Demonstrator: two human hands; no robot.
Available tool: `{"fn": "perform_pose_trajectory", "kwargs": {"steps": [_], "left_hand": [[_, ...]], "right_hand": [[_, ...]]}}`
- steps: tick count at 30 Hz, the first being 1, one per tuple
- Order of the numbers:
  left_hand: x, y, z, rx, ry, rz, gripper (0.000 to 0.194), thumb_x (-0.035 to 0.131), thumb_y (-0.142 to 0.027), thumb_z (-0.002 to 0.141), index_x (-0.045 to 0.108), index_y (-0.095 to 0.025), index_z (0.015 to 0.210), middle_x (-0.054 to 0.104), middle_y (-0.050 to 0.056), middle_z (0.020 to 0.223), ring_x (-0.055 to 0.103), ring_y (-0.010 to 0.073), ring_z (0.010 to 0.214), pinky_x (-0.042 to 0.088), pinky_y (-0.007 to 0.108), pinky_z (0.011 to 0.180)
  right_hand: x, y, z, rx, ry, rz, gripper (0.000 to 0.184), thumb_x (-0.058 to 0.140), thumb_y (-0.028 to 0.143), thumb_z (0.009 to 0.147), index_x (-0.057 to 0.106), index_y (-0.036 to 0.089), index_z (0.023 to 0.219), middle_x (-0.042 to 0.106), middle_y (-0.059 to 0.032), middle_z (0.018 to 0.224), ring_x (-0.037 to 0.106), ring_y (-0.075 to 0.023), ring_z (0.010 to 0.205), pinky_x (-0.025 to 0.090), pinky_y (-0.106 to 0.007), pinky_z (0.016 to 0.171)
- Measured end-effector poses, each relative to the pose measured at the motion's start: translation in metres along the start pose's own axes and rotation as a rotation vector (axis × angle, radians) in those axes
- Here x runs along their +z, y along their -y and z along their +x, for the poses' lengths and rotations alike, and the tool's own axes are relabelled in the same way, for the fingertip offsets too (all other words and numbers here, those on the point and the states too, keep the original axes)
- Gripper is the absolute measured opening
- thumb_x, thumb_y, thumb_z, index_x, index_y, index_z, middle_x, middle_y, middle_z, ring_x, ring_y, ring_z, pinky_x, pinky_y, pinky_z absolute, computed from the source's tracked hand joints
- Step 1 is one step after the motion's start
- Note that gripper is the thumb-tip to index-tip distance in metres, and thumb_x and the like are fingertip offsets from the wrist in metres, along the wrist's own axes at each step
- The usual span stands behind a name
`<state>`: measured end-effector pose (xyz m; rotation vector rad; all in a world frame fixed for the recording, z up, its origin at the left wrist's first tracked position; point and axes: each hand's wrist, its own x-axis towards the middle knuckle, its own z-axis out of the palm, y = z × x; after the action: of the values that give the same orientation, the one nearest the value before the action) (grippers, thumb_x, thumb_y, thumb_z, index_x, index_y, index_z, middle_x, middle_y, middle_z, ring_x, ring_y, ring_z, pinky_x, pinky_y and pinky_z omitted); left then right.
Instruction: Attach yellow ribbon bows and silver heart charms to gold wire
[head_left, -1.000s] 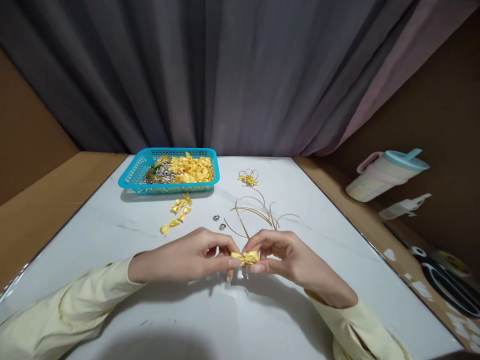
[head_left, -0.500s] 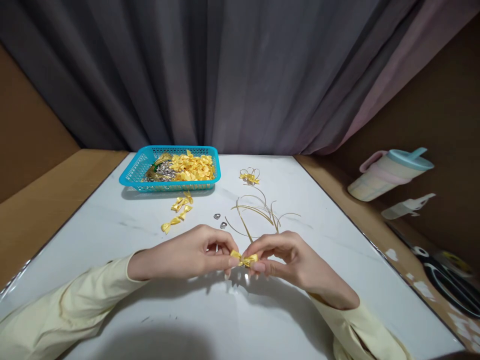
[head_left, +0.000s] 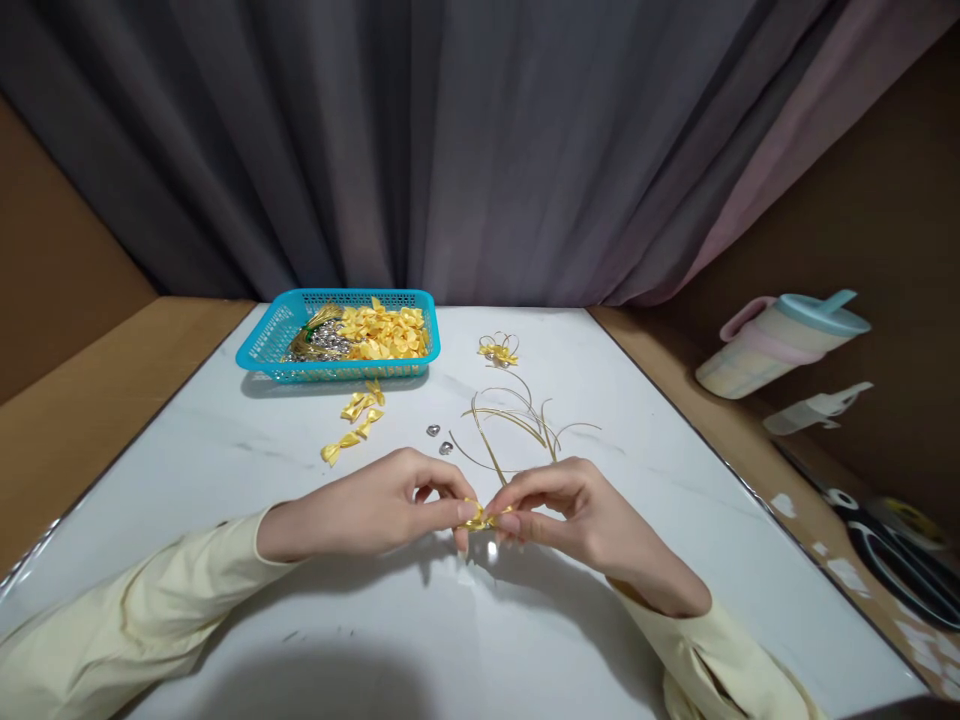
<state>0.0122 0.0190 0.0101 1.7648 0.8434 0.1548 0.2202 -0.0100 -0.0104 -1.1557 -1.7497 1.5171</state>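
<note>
Between my two hands, low over the white tabletop, is a yellow ribbon bow, mostly covered by the fingers. My left hand pinches its left side with thumb and fingertips. The right side is pinched by my right hand. Gold cords curve over the table just beyond the right hand. Two small silver beads lie in front of the left hand. Several loose yellow bows rest farther left. At the back sits a piece with yellow bows and looped cord.
A blue basket at the back left holds yellow bows, silver beads and a bundle of gold cord. To the right stand a tumbler with a straw, a small squeeze bottle, black-handled scissors and a roll of tape.
Both hands stay together on the bow. The fingers have closed in on it slightly, so less of the bow shows, and the right hand has shifted a little left.
</note>
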Motion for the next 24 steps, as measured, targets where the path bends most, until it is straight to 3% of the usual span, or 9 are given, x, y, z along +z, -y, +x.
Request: {"fn": "perform_pose_trajectory", "kwargs": {"steps": [5, 12, 16, 20, 24], "left_hand": [[0.0018, 0.0008, 0.0014, 0.008, -0.010, -0.028, 0.027, 0.047, -0.034, 0.088, 0.066, -0.016, 0.083, 0.068, 0.000, 0.080, 0.056, 0.0126, 0.074, 0.038, 0.021, 0.065], [0.0044, 0.0073, 0.0056, 0.003, -0.003, -0.044, 0.031, 0.050, -0.039, 0.086, 0.068, -0.015, 0.079, 0.063, -0.001, 0.074, 0.047, 0.0097, 0.063, 0.034, 0.018, 0.057], [0.0041, 0.0043, 0.0045, -0.020, -0.009, -0.061, 0.035, 0.044, -0.037, 0.089, 0.069, -0.015, 0.078, 0.062, -0.001, 0.069, 0.044, 0.0093, 0.058, 0.031, 0.020, 0.055], [0.0046, 0.0046, 0.0045, -0.029, -0.014, -0.098, 0.034, 0.041, -0.033, 0.089, 0.069, -0.015, 0.080, 0.066, 0.002, 0.075, 0.052, 0.0131, 0.065, 0.034, 0.022, 0.061], [0.0063, 0.0069, 0.0051, -0.023, -0.032, -0.091, 0.037, 0.038, -0.034, 0.090, 0.069, -0.016, 0.080, 0.067, 0.002, 0.079, 0.055, 0.0147, 0.069, 0.036, 0.024, 0.064]], "right_hand": [[-0.0005, 0.0010, 0.0007, 0.007, -0.016, 0.038, 0.018, 0.063, 0.029, 0.078, 0.072, 0.014, 0.082, 0.066, -0.0054, 0.065, 0.056, -0.0130, 0.059, 0.046, -0.028, 0.059], [-0.0006, -0.0016, 0.0025, 0.022, -0.051, 0.105, 0.017, 0.065, 0.029, 0.077, 0.070, 0.014, 0.081, 0.064, -0.0034, 0.065, 0.057, -0.0117, 0.058, 0.045, -0.024, 0.056], [-0.0017, -0.0004, 0.0024, -0.015, -0.077, 0.044, 0.015, 0.066, 0.027, 0.075, 0.068, 0.013, 0.080, 0.065, -0.0034, 0.066, 0.058, -0.0113, 0.058, 0.046, -0.024, 0.057], [-0.0026, 0.0017, 0.0017, -0.082, -0.099, -0.057, 0.010, 0.064, 0.020, 0.074, 0.068, 0.014, 0.082, 0.067, -0.0034, 0.076, 0.059, -0.0117, 0.066, 0.049, -0.025, 0.065], [-0.0004, 0.0010, 0.0018, -0.132, -0.135, -0.124, 0.009, 0.065, 0.025, 0.076, 0.068, 0.016, 0.078, 0.068, -0.0027, 0.076, 0.060, -0.0121, 0.069, 0.049, -0.024, 0.064]]}}
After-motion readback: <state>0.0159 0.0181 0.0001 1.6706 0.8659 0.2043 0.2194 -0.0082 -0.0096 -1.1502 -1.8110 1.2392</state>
